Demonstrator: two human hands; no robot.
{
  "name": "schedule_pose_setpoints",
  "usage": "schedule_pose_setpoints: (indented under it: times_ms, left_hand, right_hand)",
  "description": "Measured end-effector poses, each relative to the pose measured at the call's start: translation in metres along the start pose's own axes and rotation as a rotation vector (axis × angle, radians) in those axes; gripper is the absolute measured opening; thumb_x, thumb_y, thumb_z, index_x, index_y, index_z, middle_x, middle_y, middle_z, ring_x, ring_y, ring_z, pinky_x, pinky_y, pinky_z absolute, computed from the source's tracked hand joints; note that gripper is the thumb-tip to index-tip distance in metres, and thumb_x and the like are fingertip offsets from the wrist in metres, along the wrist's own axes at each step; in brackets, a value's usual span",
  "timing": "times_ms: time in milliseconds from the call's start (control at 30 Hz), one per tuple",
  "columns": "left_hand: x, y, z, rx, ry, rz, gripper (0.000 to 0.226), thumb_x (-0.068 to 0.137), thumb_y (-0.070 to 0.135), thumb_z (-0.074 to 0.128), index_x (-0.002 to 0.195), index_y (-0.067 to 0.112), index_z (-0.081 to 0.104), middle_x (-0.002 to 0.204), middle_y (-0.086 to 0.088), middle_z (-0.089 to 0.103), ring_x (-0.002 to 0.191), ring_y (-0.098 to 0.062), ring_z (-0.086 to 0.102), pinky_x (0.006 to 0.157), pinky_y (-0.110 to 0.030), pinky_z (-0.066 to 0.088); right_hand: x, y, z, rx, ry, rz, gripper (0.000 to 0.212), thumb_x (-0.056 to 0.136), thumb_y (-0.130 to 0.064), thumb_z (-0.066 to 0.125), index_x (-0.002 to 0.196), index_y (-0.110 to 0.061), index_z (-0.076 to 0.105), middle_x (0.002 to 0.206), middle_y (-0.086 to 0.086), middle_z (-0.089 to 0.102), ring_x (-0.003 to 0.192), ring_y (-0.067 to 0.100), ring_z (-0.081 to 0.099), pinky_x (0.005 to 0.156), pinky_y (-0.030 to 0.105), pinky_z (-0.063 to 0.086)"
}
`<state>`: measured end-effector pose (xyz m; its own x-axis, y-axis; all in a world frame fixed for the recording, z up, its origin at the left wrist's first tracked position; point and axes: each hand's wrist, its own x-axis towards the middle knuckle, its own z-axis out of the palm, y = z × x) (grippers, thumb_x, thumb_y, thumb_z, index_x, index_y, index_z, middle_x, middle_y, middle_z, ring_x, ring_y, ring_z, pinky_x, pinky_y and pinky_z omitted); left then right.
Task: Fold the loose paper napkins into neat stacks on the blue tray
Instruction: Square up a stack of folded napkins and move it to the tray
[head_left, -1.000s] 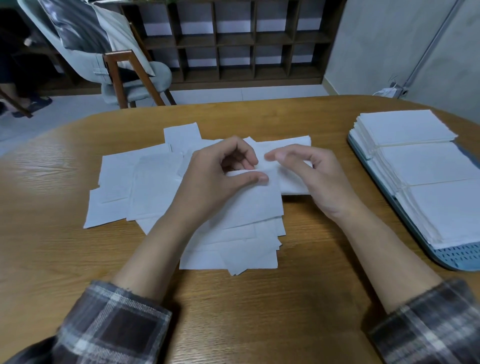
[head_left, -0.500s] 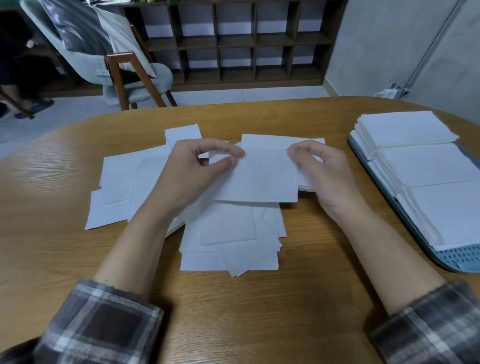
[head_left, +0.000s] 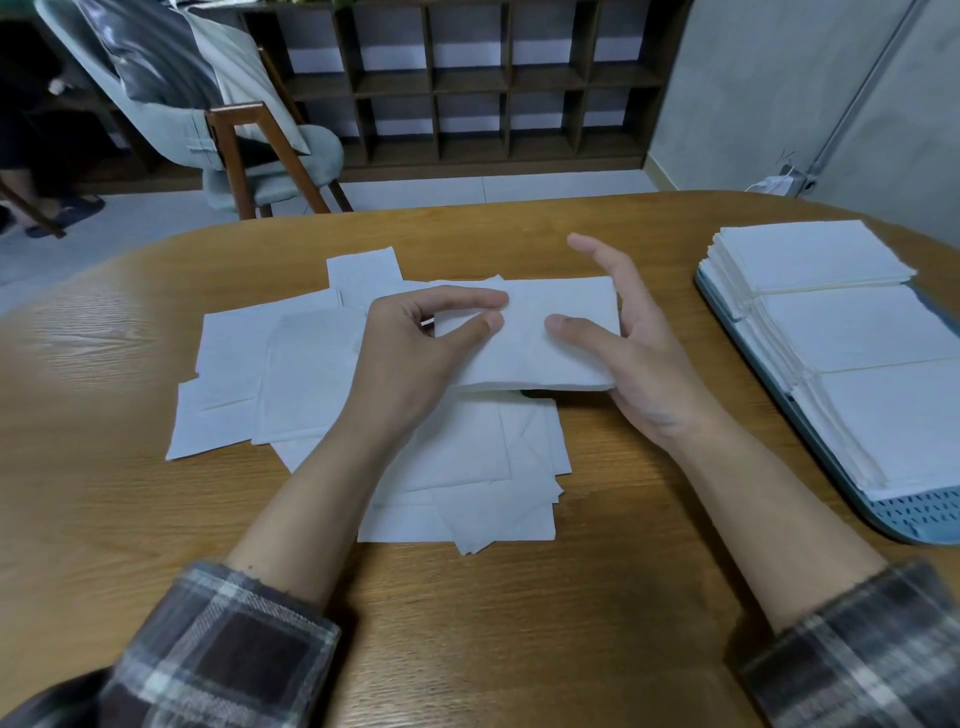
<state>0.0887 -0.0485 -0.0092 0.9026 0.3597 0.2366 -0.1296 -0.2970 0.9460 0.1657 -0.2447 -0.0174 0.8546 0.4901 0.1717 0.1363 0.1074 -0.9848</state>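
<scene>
A folded napkin (head_left: 540, 343) is held just above the loose napkins (head_left: 291, 374) spread on the desk (head_left: 519, 623). The left hand (head_left: 410, 364) has a narrow thumb-and-forefinger grip on its left edge; the right hand (head_left: 649, 374) grips its right end, thumb on top. Folded stacks (head_left: 857, 332) fill the blue tray (head_left: 924, 519) at right.

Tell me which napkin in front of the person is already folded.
The folded napkin held between left hand and right hand; the others lie flat.
</scene>
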Motion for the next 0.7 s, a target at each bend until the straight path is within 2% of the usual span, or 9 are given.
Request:
schedule_pose_setpoints:
  times_ms: [200, 267, 333, 433, 467, 533, 567, 633, 700]
  left_hand:
    - [0.0, 0.001, 0.002, 0.011, 0.008, 0.001, 0.012, 0.092, 0.017, 0.081, 0.102, 0.023, 0.085, 0.101, 0.018, 0.08, 0.1, 0.003, 0.071, 0.088, -0.018, 0.053]
    - [0.0, -0.001, 0.001, 0.038, 0.02, 0.009, 0.011, 0.092, 0.018, 0.082, 0.101, 0.023, 0.085, 0.103, 0.016, 0.08, 0.098, -0.001, 0.071, 0.085, -0.022, 0.056]
    - [0.001, -0.002, 0.0, 0.093, 0.073, 0.019, 0.012, 0.094, 0.024, 0.081, 0.106, 0.026, 0.082, 0.108, 0.016, 0.078, 0.098, -0.002, 0.07, 0.085, -0.026, 0.059]
    - [0.002, 0.002, 0.0, 0.021, 0.092, -0.078, 0.034, 0.104, 0.051, 0.058, 0.135, 0.036, 0.059, 0.114, 0.021, 0.068, 0.101, 0.003, 0.067, 0.09, -0.03, 0.058]
    - [0.002, 0.004, 0.0, -0.04, 0.041, -0.114, 0.04, 0.106, 0.059, 0.047, 0.142, 0.043, 0.048, 0.117, 0.025, 0.065, 0.106, 0.003, 0.066, 0.097, -0.033, 0.057]
    - [0.002, 0.006, 0.001, -0.102, -0.093, -0.081, 0.045, 0.105, 0.066, 0.036, 0.148, 0.054, 0.034, 0.132, 0.038, 0.056, 0.127, 0.006, 0.057, 0.111, -0.036, 0.05]
    - [0.001, 0.007, 0.001, -0.081, -0.146, -0.022, 0.048, 0.105, 0.065, 0.038, 0.152, 0.055, 0.031, 0.144, 0.042, 0.045, 0.134, 0.014, 0.046, 0.115, -0.027, 0.043]
    - [-0.001, 0.008, -0.001, 0.009, -0.217, 0.09, 0.054, 0.107, 0.048, 0.052, 0.157, 0.048, 0.032, 0.153, 0.038, 0.034, 0.133, 0.025, 0.036, 0.106, -0.005, 0.036]
    - [-0.001, 0.005, -0.003, 0.058, -0.246, 0.145, 0.049, 0.107, 0.023, 0.063, 0.151, 0.037, 0.046, 0.141, 0.026, 0.053, 0.119, 0.01, 0.055, 0.09, -0.011, 0.048]
  right_hand:
    - [0.0, -0.003, 0.0, -0.061, 0.007, -0.019, 0.067, 0.099, -0.008, 0.071, 0.149, -0.045, 0.047, 0.132, -0.001, 0.067, 0.118, 0.019, 0.068, 0.094, 0.039, 0.06]
    - [0.0, -0.003, 0.0, -0.112, 0.033, -0.032, 0.067, 0.099, -0.008, 0.07, 0.149, -0.044, 0.046, 0.137, 0.0, 0.064, 0.119, 0.019, 0.068, 0.091, 0.035, 0.06]
    - [0.001, -0.005, -0.002, -0.021, 0.062, -0.025, 0.069, 0.096, -0.006, 0.072, 0.149, -0.044, 0.048, 0.135, 0.006, 0.063, 0.118, 0.023, 0.068, 0.087, 0.034, 0.06]
    - [0.002, -0.006, -0.008, 0.327, 0.064, 0.036, 0.072, 0.092, -0.003, 0.072, 0.149, -0.041, 0.049, 0.136, 0.014, 0.06, 0.119, 0.03, 0.069, 0.085, 0.04, 0.061]
    - [0.002, -0.007, -0.008, 0.348, 0.066, 0.047, 0.072, 0.092, -0.002, 0.071, 0.149, -0.041, 0.049, 0.138, 0.013, 0.061, 0.12, 0.03, 0.069, 0.087, 0.042, 0.061]
    - [0.004, -0.001, -0.007, 0.113, 0.097, 0.012, 0.071, 0.095, -0.007, 0.073, 0.147, -0.049, 0.048, 0.144, 0.007, 0.06, 0.131, 0.029, 0.063, 0.102, 0.052, 0.057]
    - [0.004, 0.002, -0.006, -0.07, 0.106, -0.025, 0.07, 0.094, -0.012, 0.074, 0.145, -0.053, 0.048, 0.148, 0.001, 0.058, 0.138, 0.027, 0.057, 0.11, 0.057, 0.05]
    - [0.005, 0.006, -0.004, -0.249, 0.107, -0.054, 0.07, 0.093, -0.017, 0.074, 0.143, -0.056, 0.046, 0.152, -0.01, 0.053, 0.143, 0.023, 0.05, 0.116, 0.058, 0.044]
    - [0.005, 0.004, -0.005, -0.164, 0.092, -0.045, 0.072, 0.095, -0.013, 0.074, 0.146, -0.054, 0.043, 0.149, -0.011, 0.054, 0.136, 0.02, 0.057, 0.11, 0.053, 0.052]
